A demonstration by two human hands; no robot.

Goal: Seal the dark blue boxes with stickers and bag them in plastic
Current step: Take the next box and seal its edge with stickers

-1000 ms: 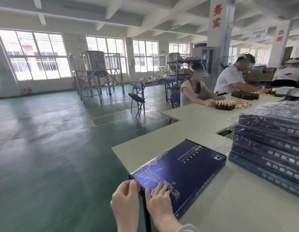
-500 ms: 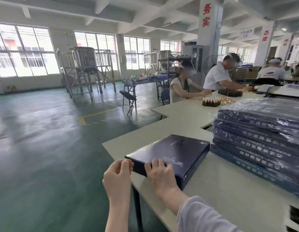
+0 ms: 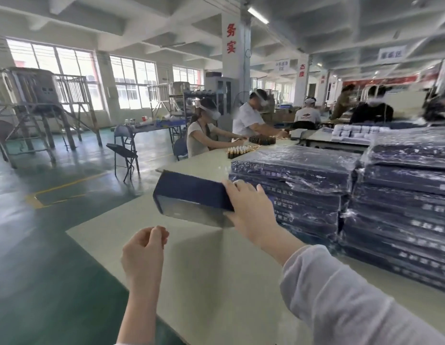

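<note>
My right hand [image 3: 250, 207] grips one end of a dark blue box [image 3: 189, 197] and holds it tilted in the air above the pale table [image 3: 204, 265]. Its fingers lie over the top and its thumb sits under the box's edge. My left hand [image 3: 144, 250] hovers over the table's near corner, apart from the box, with thumb and fingertips pinched together; whether something small sits between them I cannot tell. Two stacks of dark blue boxes wrapped in plastic [image 3: 296, 185] [image 3: 405, 202] stand on the table to the right.
The table's left edge and corner drop to a green floor. Further along the table two seated people [image 3: 204, 138] work at rows of small bottles [image 3: 239, 151]. A folding chair [image 3: 124, 148] stands on the floor beyond, and more workers sit at the back right.
The box lay flat on the table under both hands; now my right hand has lifted it off and toward the stacks. My left hand has let go and stays behind.
</note>
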